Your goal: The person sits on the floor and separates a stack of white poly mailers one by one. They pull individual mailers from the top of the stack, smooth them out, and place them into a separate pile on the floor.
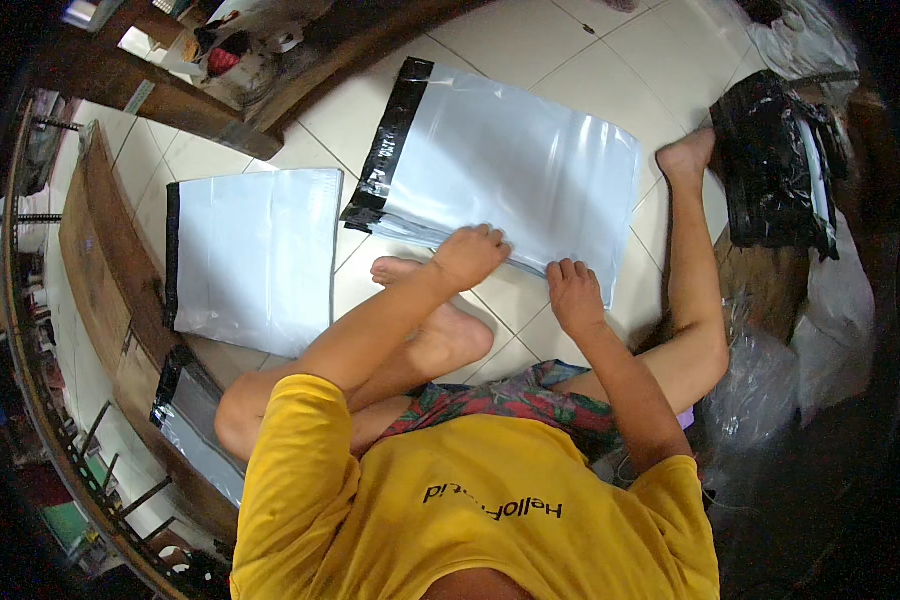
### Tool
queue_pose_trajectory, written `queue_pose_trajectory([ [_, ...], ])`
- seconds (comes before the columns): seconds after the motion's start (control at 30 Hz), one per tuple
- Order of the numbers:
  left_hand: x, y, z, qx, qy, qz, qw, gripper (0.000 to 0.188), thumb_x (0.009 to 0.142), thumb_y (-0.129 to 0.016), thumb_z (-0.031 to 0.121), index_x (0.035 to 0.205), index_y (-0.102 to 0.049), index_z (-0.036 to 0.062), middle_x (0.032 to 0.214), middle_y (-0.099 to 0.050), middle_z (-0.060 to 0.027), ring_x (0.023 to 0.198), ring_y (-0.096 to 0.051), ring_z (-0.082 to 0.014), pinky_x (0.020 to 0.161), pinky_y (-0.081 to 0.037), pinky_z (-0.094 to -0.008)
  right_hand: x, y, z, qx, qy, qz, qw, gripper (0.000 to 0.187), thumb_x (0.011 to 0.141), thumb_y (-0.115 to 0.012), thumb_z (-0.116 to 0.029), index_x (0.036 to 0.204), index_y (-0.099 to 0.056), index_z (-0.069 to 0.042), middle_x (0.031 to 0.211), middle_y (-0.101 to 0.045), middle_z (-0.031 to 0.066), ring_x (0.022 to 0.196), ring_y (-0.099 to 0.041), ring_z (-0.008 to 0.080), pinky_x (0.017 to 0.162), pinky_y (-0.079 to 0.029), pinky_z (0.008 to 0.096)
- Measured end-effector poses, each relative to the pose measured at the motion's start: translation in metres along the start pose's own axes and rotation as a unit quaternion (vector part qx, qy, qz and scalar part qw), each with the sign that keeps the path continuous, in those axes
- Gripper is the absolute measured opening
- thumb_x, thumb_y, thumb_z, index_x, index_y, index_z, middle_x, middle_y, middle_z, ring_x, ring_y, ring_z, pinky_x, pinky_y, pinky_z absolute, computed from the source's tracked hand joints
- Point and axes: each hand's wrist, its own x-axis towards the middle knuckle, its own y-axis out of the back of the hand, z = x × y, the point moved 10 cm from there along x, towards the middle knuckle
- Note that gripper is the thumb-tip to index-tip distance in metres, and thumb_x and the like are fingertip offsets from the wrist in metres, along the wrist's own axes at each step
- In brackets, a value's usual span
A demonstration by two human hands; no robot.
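A thick pile of light grey plastic mailing bags (515,150), with a black strip along its left end, lies on the floor in front of me. At the middle of its near edge, my left hand (475,255) has its fingers bent over the top bags. Farther right along that edge, my right hand (575,292) also grips the bags with curled fingers. Both thumbs are mostly hidden. Beside it on the left rests a second, neatly squared pile of the same bags (255,255).
A wooden board (110,250) runs along the left, and more bags (195,420) lie by my knee. A wooden frame (260,130) stands at the far left. Black plastic packs (770,165) sit at the right, above crumpled clear plastic (755,380). My legs flank the large pile.
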Motion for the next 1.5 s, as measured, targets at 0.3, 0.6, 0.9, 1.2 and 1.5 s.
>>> queue_pose_trajectory([
  [0.3,-0.056,0.034,-0.087,0.077,0.107,-0.091,0.987,0.03,0.087,-0.059,0.011,0.116,-0.068,0.009,0.131,-0.061,-0.0108,0.121,-0.06,-0.0281,0.095,-0.055,-0.0425,-0.031,0.014,0.043,-0.012,-0.043,0.003,0.999,0.033,0.085,-0.058,-0.008,0.118,-0.06,-0.007,0.112,-0.061,0.0165,0.112,-0.057,0.0362,0.091,-0.053,0.0456],
  [0.6,-0.092,0.047,-0.153,0.036,0.147,-0.057,0.987,0.02,0.086,-0.066,0.014,0.105,-0.072,0.0101,0.105,-0.071,-0.0086,0.101,-0.069,-0.0301,0.085,-0.057,-0.0425,-0.037,0.001,0.111,0.159,-0.031,-0.073,0.984,0.022,0.089,-0.064,-0.008,0.11,-0.068,-0.003,0.106,-0.071,0.0144,0.099,-0.066,0.0354,0.089,-0.054,0.0413],
  [0.9,-0.104,0.01,-0.214,-0.422,0.272,0.033,0.864,0.04,0.094,-0.069,0.024,0.129,-0.058,0.0071,0.097,-0.068,-0.0096,0.084,-0.061,-0.0193,0.082,-0.051,-0.0335,-0.037,-0.038,0.194,0.399,-0.313,-0.095,0.856,0.029,0.099,-0.06,-0.024,0.12,-0.064,-0.004,0.105,-0.07,0.0207,0.095,-0.066,0.0378,0.086,-0.052,0.0446],
  [1.2,-0.114,0.031,-0.213,-0.164,0.411,0.189,0.877,0.046,0.091,-0.066,0.022,0.132,-0.051,0.0072,0.106,-0.065,-0.0219,0.088,-0.064,-0.0367,0.079,-0.052,-0.046,0.001,0.029,0.058,-0.01,0.027,0.018,0.999,0.056,0.087,-0.058,-0.011,0.142,-0.048,-0.007,0.143,-0.048,0.0211,0.127,-0.051,0.0386,0.108,-0.041,0.0524],
  [1.5,-0.052,0.05,-0.096,0.033,0.087,0.006,0.996,0.056,0.079,-0.074,0.018,0.131,-0.056,0.0089,0.139,-0.051,-0.0156,0.13,-0.046,-0.034,0.106,-0.043,-0.0475,0.018,0.01,0.086,0.033,-0.027,-0.052,0.998,0.055,0.085,-0.061,-0.012,0.139,-0.053,-0.009,0.133,-0.055,0.0174,0.124,-0.052,0.0375,0.106,-0.044,0.0479],
])
